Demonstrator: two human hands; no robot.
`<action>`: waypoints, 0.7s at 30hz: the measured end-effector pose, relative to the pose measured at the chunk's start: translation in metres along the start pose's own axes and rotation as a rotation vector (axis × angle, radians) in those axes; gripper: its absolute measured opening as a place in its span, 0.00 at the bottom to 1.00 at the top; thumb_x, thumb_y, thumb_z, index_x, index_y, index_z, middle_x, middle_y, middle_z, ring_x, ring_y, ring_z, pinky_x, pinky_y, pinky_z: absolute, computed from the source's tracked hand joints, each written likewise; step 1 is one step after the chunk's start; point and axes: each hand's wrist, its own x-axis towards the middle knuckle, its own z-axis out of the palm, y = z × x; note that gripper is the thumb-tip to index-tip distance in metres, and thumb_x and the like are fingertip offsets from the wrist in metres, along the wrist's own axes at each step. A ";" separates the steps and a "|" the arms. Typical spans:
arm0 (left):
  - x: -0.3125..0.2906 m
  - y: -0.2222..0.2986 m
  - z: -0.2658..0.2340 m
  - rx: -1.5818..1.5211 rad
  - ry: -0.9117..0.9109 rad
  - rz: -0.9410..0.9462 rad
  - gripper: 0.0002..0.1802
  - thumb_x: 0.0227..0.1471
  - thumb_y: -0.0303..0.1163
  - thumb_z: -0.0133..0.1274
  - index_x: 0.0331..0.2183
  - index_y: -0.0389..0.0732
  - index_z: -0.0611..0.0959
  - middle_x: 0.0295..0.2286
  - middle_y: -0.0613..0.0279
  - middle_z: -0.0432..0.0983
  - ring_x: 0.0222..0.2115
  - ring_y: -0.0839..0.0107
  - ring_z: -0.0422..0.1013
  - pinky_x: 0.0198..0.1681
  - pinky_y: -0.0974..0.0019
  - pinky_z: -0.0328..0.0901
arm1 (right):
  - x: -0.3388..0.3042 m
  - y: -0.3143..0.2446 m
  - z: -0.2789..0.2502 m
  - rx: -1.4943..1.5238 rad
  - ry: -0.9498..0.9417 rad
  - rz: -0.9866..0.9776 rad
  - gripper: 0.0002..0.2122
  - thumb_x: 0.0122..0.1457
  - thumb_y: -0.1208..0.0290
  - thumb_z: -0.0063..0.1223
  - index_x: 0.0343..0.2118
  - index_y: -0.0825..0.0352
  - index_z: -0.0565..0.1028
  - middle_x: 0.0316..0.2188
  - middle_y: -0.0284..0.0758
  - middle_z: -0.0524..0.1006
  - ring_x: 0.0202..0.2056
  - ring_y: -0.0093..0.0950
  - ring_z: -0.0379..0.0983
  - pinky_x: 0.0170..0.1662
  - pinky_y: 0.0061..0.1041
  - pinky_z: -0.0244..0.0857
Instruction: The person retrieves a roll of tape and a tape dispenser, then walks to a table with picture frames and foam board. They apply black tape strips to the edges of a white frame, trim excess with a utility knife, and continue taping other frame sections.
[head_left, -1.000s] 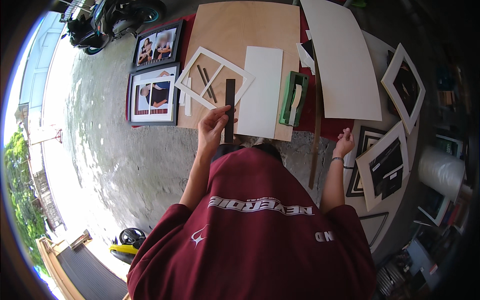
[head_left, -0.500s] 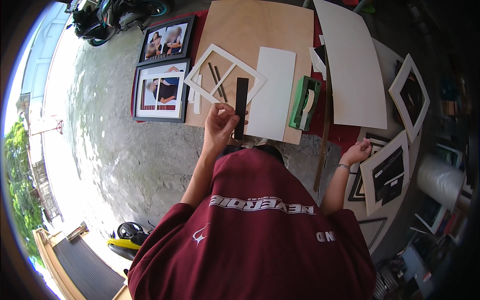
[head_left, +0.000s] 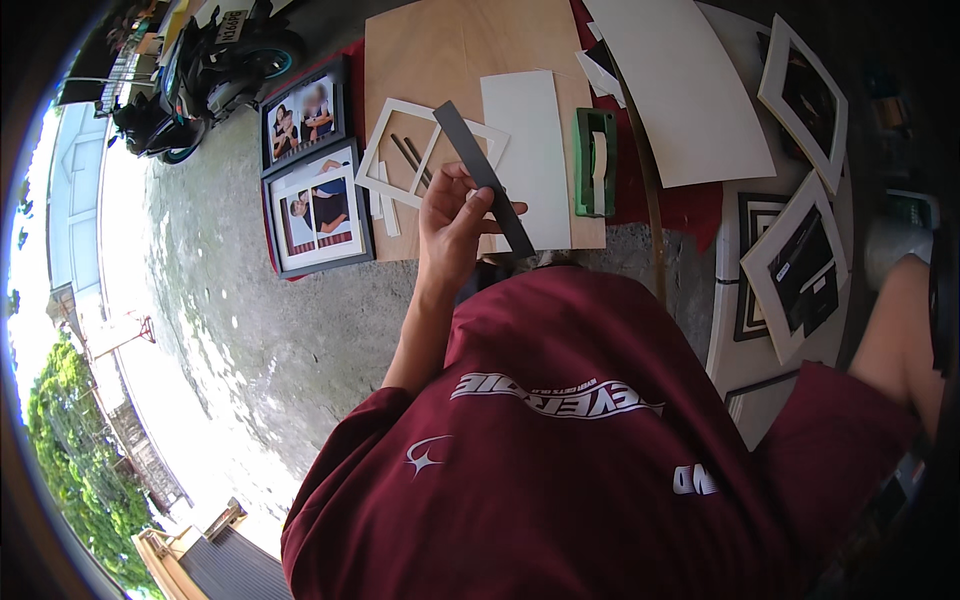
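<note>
My left hand (head_left: 452,222) is closed on a narrow dark strip (head_left: 463,140), pinching it with the thumb and fingers near its lower half. The strip slants, its upper end over a white two-opening mat (head_left: 392,112) and its lower end near the wooden board's front edge. Two thin dark strips (head_left: 406,158) lie within one opening of the mat. A white rectangular sheet (head_left: 530,130) lies beside them. My right arm (head_left: 890,330) reaches out to the far right; its hand does not show.
Two black-framed photos (head_left: 358,205) stand left on the wooden board's (head_left: 430,50) side. A green tape dispenser (head_left: 582,160) sits at the board's right. Beyond it are a large white panel (head_left: 690,110) and white mats with dark pieces (head_left: 760,262). A motorcycle (head_left: 190,90) is parked at upper left.
The strip has tilted from upright to slanting, its top leaning left. My right arm has swung outward to the right, away from the frames, and its hand has left view. The view has shifted.
</note>
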 end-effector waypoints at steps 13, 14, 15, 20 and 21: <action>-0.016 0.000 0.015 -0.325 -0.076 0.010 0.13 0.63 0.22 0.48 0.48 0.39 0.68 0.37 0.54 0.79 0.38 0.52 0.82 0.35 0.57 0.82 | -0.003 -0.009 0.030 0.125 -0.117 0.021 0.19 0.68 0.58 0.53 0.45 0.74 0.74 0.34 0.38 0.78 0.35 0.25 0.74 0.42 0.24 0.67; -0.018 0.000 0.016 -0.345 -0.077 0.012 0.13 0.63 0.22 0.47 0.49 0.39 0.67 0.37 0.53 0.79 0.39 0.51 0.82 0.36 0.56 0.82 | -0.003 -0.010 0.031 0.137 -0.120 0.018 0.19 0.68 0.58 0.53 0.45 0.74 0.73 0.34 0.38 0.78 0.35 0.25 0.74 0.42 0.24 0.67; -0.018 0.001 0.018 -0.365 -0.078 0.013 0.14 0.63 0.23 0.47 0.50 0.39 0.67 0.37 0.53 0.79 0.40 0.51 0.82 0.37 0.55 0.82 | -0.004 -0.010 0.030 0.144 -0.119 0.029 0.19 0.68 0.58 0.54 0.45 0.74 0.73 0.35 0.38 0.78 0.36 0.25 0.74 0.42 0.24 0.67; -0.020 -0.007 0.021 -0.566 -0.107 -0.013 0.15 0.64 0.25 0.46 0.52 0.37 0.69 0.38 0.53 0.80 0.45 0.49 0.80 0.43 0.53 0.81 | -0.008 -0.010 0.037 0.171 -0.127 0.052 0.18 0.67 0.59 0.55 0.47 0.73 0.73 0.36 0.37 0.78 0.37 0.25 0.75 0.43 0.24 0.68; -0.022 -0.010 0.020 -0.593 -0.096 -0.007 0.15 0.64 0.25 0.46 0.52 0.37 0.70 0.39 0.53 0.80 0.46 0.49 0.79 0.44 0.53 0.80 | -0.011 -0.007 0.039 0.175 -0.106 0.064 0.18 0.67 0.60 0.56 0.47 0.73 0.73 0.36 0.37 0.78 0.37 0.25 0.75 0.44 0.24 0.68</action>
